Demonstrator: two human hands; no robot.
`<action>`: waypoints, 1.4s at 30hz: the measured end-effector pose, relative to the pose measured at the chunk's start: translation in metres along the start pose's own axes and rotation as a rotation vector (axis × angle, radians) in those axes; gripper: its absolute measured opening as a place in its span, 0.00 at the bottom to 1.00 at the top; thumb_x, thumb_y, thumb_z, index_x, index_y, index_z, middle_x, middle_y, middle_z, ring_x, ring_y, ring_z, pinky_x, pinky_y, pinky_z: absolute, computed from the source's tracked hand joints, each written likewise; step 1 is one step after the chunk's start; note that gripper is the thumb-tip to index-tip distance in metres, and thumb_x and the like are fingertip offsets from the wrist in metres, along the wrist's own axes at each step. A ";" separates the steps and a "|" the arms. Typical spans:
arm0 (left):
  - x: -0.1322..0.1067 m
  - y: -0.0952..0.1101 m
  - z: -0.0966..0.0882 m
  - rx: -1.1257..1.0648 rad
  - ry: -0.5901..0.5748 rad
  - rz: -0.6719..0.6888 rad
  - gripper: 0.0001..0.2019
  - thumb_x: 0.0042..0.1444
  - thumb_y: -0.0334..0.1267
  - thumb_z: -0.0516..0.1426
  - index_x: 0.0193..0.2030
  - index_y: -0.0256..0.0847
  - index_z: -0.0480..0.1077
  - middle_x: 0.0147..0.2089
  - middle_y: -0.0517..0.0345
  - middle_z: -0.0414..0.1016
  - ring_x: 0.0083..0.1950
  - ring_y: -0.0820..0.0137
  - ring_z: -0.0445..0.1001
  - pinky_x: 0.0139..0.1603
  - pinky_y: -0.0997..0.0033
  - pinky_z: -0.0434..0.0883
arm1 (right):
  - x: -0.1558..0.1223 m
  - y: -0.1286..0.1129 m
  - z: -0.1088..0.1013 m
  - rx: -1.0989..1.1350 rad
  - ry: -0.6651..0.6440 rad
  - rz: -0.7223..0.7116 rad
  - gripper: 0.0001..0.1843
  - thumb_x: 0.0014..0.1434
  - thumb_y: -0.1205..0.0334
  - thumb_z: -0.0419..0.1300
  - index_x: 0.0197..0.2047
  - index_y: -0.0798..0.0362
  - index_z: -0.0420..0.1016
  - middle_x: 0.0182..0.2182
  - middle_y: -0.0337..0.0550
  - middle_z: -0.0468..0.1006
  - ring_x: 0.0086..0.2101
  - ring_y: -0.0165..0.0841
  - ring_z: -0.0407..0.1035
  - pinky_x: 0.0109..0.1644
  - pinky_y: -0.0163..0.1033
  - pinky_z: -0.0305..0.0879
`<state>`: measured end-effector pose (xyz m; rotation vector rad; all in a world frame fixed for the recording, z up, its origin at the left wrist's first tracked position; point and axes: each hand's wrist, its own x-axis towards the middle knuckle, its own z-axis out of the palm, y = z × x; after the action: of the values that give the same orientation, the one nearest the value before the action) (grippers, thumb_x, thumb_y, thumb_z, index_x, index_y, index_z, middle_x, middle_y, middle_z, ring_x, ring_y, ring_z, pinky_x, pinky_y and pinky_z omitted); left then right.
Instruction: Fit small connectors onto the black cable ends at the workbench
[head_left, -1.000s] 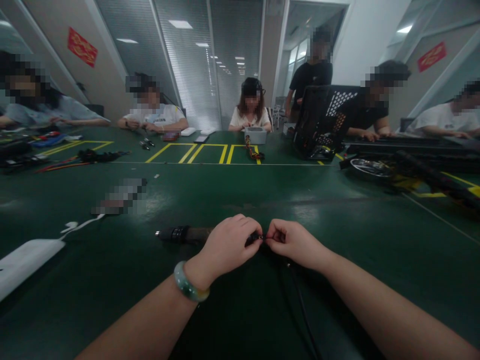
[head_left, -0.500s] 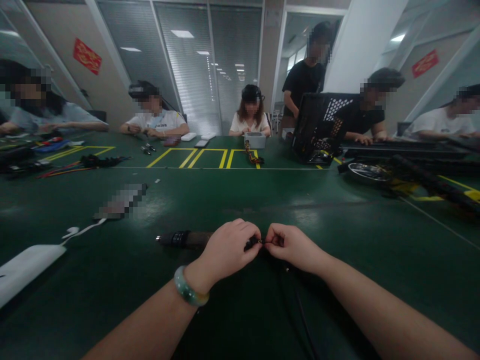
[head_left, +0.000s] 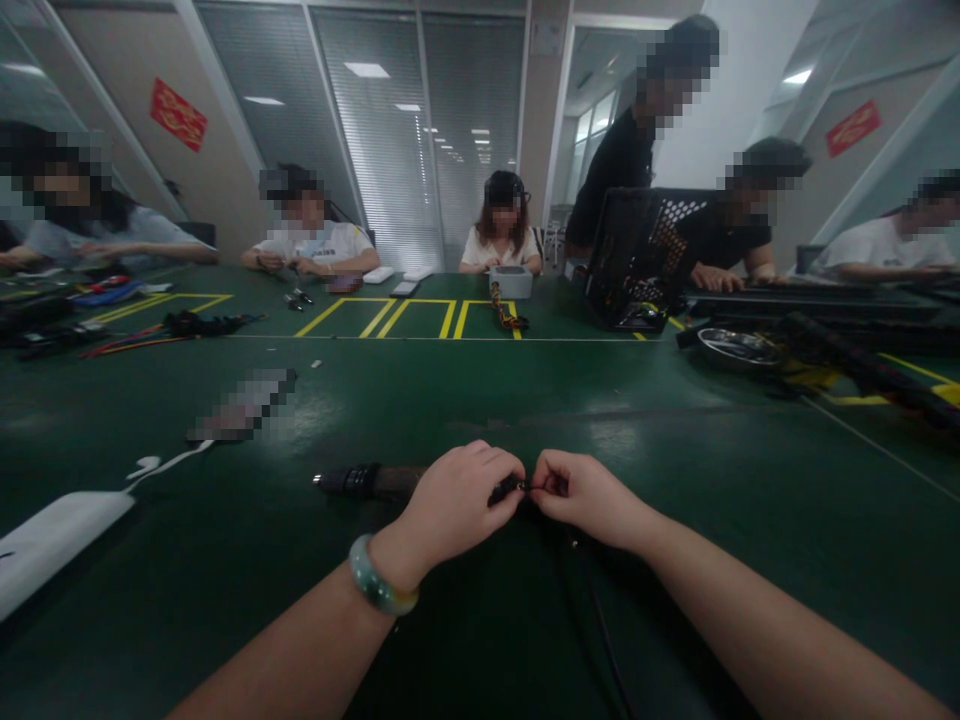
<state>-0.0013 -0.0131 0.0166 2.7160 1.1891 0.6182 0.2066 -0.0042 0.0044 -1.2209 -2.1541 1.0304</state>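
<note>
My left hand [head_left: 457,505], with a green bangle on the wrist, is closed around the end of a dark cylindrical tool [head_left: 365,481] that lies on the green table [head_left: 480,400] and points left. My right hand [head_left: 581,492] is pinched on a small dark part right at the left hand's fingertips; I cannot make out what it is. A thin black cable [head_left: 600,620] runs from under the hands toward me.
A white flat device [head_left: 52,535] with a white cord lies at the left. Several people sit round the table with wires, a small grey box [head_left: 511,281] and a black perforated case [head_left: 645,255]. Black frames and a round metal dish [head_left: 739,347] lie at the right.
Both hands stay pinched together at the same spot. The standing person at the back has leaned to the right. The view has shifted slightly.
</note>
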 end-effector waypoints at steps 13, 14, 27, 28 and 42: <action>0.001 -0.003 0.002 -0.008 -0.010 0.023 0.06 0.60 0.38 0.54 0.42 0.43 0.70 0.40 0.57 0.73 0.42 0.66 0.69 0.44 0.64 0.67 | 0.000 0.002 -0.001 0.005 -0.004 0.010 0.02 0.54 0.66 0.59 0.33 0.53 0.69 0.24 0.34 0.70 0.25 0.26 0.64 0.26 0.29 0.56; 0.001 -0.004 0.002 -0.009 -0.008 0.024 0.06 0.60 0.38 0.54 0.42 0.43 0.70 0.40 0.57 0.73 0.42 0.66 0.69 0.44 0.64 0.67 | 0.000 0.002 -0.001 0.006 -0.006 0.011 0.02 0.54 0.66 0.59 0.33 0.53 0.69 0.25 0.34 0.71 0.25 0.26 0.64 0.27 0.29 0.56; 0.000 -0.003 0.000 -0.046 -0.017 0.007 0.07 0.58 0.37 0.56 0.44 0.44 0.69 0.42 0.59 0.72 0.43 0.66 0.68 0.45 0.63 0.67 | -0.001 0.004 -0.001 0.002 -0.007 -0.007 0.02 0.54 0.66 0.59 0.33 0.53 0.69 0.24 0.33 0.69 0.25 0.26 0.63 0.27 0.29 0.56; 0.000 -0.003 0.000 -0.050 -0.015 0.010 0.07 0.58 0.37 0.55 0.44 0.44 0.69 0.42 0.58 0.72 0.43 0.66 0.69 0.45 0.63 0.67 | -0.001 0.004 -0.001 0.003 -0.007 -0.006 0.02 0.54 0.66 0.59 0.33 0.53 0.69 0.24 0.33 0.69 0.25 0.26 0.63 0.27 0.29 0.56; 0.000 -0.003 0.003 -0.039 0.011 -0.006 0.06 0.59 0.38 0.54 0.41 0.42 0.69 0.39 0.58 0.72 0.42 0.66 0.69 0.44 0.64 0.67 | -0.001 0.004 -0.001 -0.027 -0.005 0.003 0.01 0.55 0.65 0.58 0.33 0.53 0.69 0.24 0.33 0.70 0.25 0.26 0.63 0.27 0.30 0.56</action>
<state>-0.0022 -0.0113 0.0131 2.6799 1.1741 0.6494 0.2096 -0.0034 0.0020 -1.2357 -2.1772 1.0100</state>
